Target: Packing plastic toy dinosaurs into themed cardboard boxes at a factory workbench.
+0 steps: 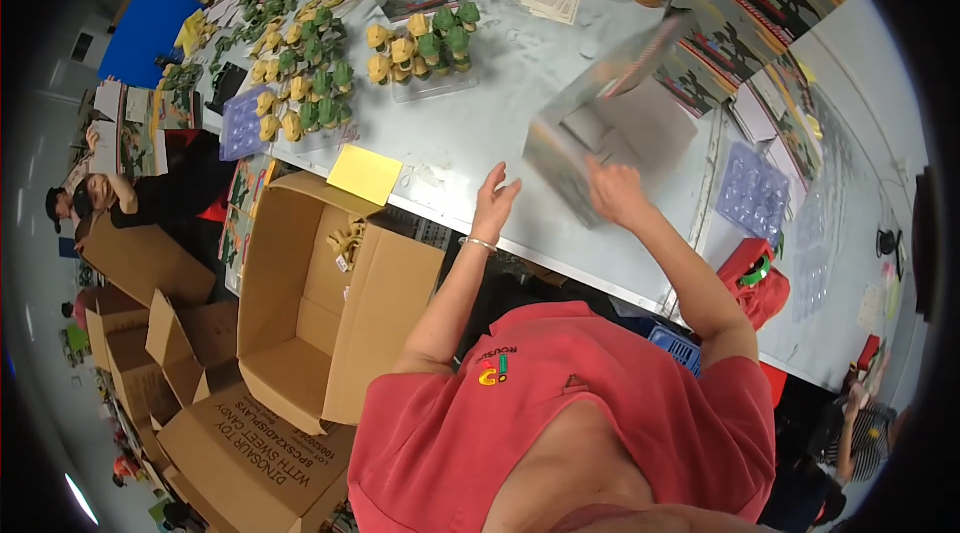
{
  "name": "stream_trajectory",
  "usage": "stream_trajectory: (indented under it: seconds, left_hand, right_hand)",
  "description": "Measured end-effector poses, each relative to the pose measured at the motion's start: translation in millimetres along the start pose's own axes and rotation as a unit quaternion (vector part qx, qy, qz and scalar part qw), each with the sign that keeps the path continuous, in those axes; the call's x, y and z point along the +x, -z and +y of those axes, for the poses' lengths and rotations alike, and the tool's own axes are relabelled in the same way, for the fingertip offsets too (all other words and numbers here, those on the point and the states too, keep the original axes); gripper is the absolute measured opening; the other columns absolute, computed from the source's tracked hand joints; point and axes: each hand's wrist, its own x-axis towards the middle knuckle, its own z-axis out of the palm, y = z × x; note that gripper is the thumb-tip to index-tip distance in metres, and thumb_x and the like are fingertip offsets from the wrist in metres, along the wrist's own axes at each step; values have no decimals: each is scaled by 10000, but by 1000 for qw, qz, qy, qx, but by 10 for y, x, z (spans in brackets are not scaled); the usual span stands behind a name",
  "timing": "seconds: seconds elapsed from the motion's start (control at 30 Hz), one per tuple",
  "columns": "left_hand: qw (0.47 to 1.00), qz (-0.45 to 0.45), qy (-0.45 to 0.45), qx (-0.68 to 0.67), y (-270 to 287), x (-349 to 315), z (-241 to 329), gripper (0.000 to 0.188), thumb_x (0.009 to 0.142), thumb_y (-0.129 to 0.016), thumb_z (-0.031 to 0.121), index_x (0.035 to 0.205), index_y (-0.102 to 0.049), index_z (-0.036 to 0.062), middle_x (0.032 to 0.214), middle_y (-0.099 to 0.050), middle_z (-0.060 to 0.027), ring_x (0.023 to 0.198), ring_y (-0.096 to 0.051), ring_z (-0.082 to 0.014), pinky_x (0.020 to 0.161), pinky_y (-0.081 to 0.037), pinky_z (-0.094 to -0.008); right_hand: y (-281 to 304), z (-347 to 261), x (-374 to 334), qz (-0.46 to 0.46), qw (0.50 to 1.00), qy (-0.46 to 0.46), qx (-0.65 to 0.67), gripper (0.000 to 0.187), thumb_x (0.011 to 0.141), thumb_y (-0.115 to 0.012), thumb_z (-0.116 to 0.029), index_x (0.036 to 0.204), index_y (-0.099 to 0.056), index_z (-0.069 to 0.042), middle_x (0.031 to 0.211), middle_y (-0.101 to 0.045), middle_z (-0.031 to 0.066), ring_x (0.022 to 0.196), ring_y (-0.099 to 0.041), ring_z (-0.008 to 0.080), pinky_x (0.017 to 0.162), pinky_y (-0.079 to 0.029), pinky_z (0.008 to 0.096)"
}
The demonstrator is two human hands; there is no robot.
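Note:
My right hand (617, 195) has its fingers closed over the near edge of a printed cardboard display box (562, 171). Motion blurs the box, which tilts on the grey table with its pale inside facing up. To its left, my left hand (493, 201) hangs above the table's front edge with nothing in it, its fingers apart. Farther off stand several small dinosaur toys (403, 51) with yellow and green heads, set in a clear plastic tray (437, 87).
A yellow card (364, 174) lies at the table edge above an open brown carton (290, 333). More dinosaur toys (322, 83) crowd the left. Printed boxes (722, 18) and clear blister trays (752, 191) are at right. A co-worker (165, 183) is at far left.

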Motion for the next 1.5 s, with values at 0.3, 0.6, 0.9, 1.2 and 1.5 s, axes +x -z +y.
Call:
stream_trajectory:
  seconds: [0.3, 0.6, 0.9, 1.2, 1.5]
  left_hand:
    - [981, 158, 75, -77, 1018, 1007, 151, 545, 860, -462, 489, 1237, -474, 96, 1237, -484, -88, 1078, -489, -243, 856, -397, -403]
    - [953, 253, 62, -152, 2197, 2680, 111, 530, 904, -330, 479, 1287, -424, 126, 1279, -457, -65, 1158, -410, -240, 973, -275, -432]
    - [927, 208, -4, -312, 2460, 3736, 176, 714, 873, -345, 576, 1331, -344, 28, 1352, -384, -113, 1217, -400, -220, 1018, -298, -376]
    - [974, -42, 40, -219, 2374, 4191, 528, 709, 845, -321, 658, 1279, -424, 106, 1214, -507, -56, 1065, -514, -213, 894, -435, -335]
    - [970, -7, 55, -239, 2168, 3693, 663, 581, 834, -400, 636, 1113, -512, 138, 1012, -567, -37, 920, -561, -181, 764, -493, -329]
  right_hand:
    - [191, 349, 1463, 120, 965, -216, 86, 236, 791, -511, -167, 927, -552, 22, 784, -611, 252, 754, -605, 409, 664, -483, 473]
    - [-322, -400, 2753, 180, 679, -227, 674, 624, 846, -435, -559, 1272, -445, -104, 1268, -441, 156, 1166, -424, 286, 934, -330, 479]
    - [-902, 616, 4426, 8, 488, -288, 824, 996, 643, -405, -827, 1410, -202, -226, 1477, -94, 113, 1340, 11, 387, 953, 24, 684]
    - [-667, 265, 4475, -62, 472, -268, 838, 893, 649, -460, -799, 1257, -466, -146, 1312, -438, 98, 1189, -413, 304, 969, -325, 493]
    - [-918, 176, 4176, -46, 436, -243, 865, 859, 695, -434, -774, 1286, -434, -151, 1312, -428, 106, 1200, -396, 294, 982, -333, 482]
